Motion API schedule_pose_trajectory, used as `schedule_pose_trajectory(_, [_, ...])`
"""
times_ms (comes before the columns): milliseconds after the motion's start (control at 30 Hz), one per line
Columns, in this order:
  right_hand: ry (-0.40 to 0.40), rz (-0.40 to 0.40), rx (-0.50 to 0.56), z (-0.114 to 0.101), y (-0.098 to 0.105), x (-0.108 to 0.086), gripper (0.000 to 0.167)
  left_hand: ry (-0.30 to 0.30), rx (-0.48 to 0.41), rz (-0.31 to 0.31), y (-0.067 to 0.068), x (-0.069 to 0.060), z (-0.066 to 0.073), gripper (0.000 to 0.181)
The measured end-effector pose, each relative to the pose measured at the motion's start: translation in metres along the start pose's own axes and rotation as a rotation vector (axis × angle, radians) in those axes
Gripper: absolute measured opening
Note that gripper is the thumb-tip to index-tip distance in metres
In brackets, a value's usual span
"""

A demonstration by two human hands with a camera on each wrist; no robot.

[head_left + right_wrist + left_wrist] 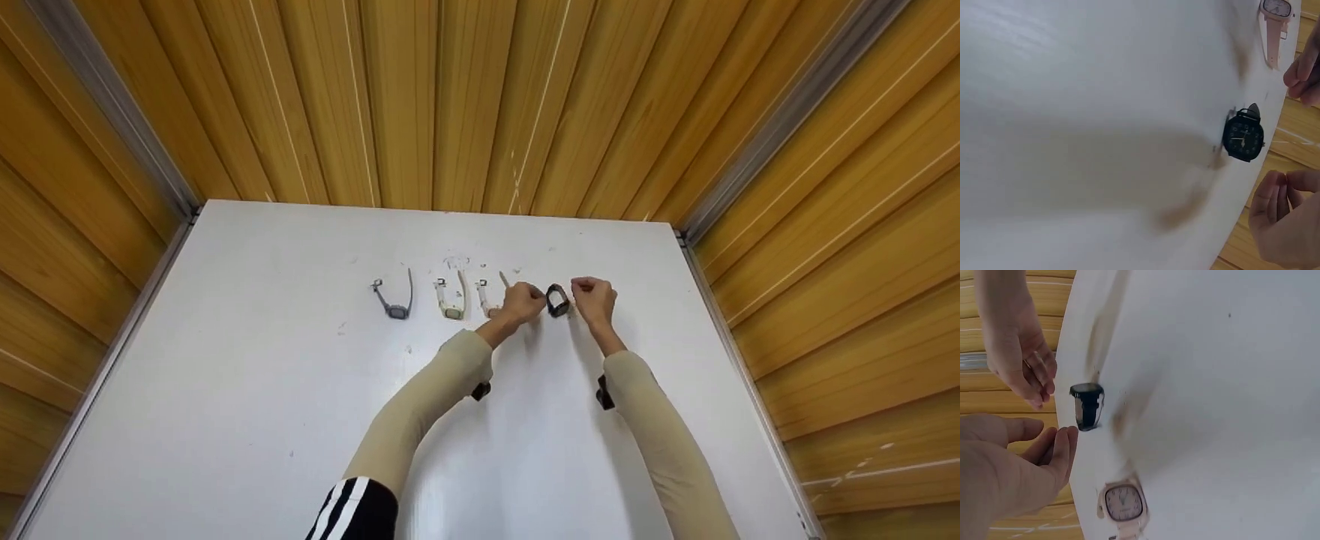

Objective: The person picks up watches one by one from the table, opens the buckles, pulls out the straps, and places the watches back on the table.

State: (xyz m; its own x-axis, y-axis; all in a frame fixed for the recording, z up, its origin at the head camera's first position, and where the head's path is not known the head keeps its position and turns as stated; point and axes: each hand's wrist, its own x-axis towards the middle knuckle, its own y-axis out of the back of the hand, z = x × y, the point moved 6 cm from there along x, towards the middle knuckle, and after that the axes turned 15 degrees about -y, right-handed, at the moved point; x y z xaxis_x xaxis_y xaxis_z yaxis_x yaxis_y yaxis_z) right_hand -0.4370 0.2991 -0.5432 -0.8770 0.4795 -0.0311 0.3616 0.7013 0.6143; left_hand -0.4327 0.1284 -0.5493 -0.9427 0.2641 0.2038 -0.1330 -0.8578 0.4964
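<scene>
A black watch (557, 301) stands on the white table with its strap bent into a loop. Its dark dial (1243, 138) faces the camera in the right wrist view. My left hand (523, 302) hovers just left of it, fingers loosely bent and thumb apart from them in the left wrist view. To the right is my right hand (595, 300), its fingers likewise bent, with nothing seen between them. Neither hand appears to touch the watch. Beside my left hand lies a pink watch (1123, 502), partly hidden by that hand in the head view.
Further left on the white table (247, 390) lie a pale green watch (453, 312) and a grey-blue watch (397, 310), straps spread apart. Wood-patterned walls (472, 105) rise behind the table and along both sides.
</scene>
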Motion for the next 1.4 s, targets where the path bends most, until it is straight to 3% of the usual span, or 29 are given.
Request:
schedule_pose_trajectory(100, [-0.046,-0.006,0.044,0.012,-0.004,0.003,0.019,0.079,-0.065,0.010,-0.014,-0.002,-0.003,0.019])
schedule_pose_trajectory(300, [-0.135,-0.107,0.046,0.030,-0.020,0.000,0.024,0.231,-0.183,0.082,-0.030,-0.010,-0.018,0.016])
schedule_pose_trajectory(567, [-0.249,-0.230,0.138,0.039,-0.021,-0.007,0.027,0.195,-0.143,0.105,-0.034,-0.016,-0.018,0.019])
schedule_pose_trajectory(733, [-0.330,-0.304,0.218,0.043,-0.022,-0.009,0.031,0.247,-0.145,0.104,-0.035,-0.016,-0.022,0.017])
schedule_pose_trajectory(867, [-0.324,-0.309,0.241,0.043,-0.020,-0.010,0.031,0.261,-0.187,0.095,-0.038,-0.011,-0.030,0.016])
schedule_pose_trajectory(933, [-0.307,-0.311,0.240,0.039,-0.018,-0.011,0.031,0.224,-0.196,0.115,-0.041,-0.006,-0.038,0.014])
schedule_pose_trajectory(1033, [-0.288,-0.340,0.278,0.031,-0.015,-0.014,0.033,0.215,-0.204,0.124,-0.036,-0.004,-0.036,0.013])
schedule_pose_trajectory(1233, [-0.248,-0.393,0.361,0.013,-0.009,-0.021,0.037,0.223,-0.207,0.158,-0.011,-0.011,-0.009,0.016])
schedule_pose_trajectory(1400, [-0.216,-0.406,0.374,0.001,-0.008,-0.026,0.039,0.231,-0.186,0.155,0.005,-0.013,-0.002,0.015])
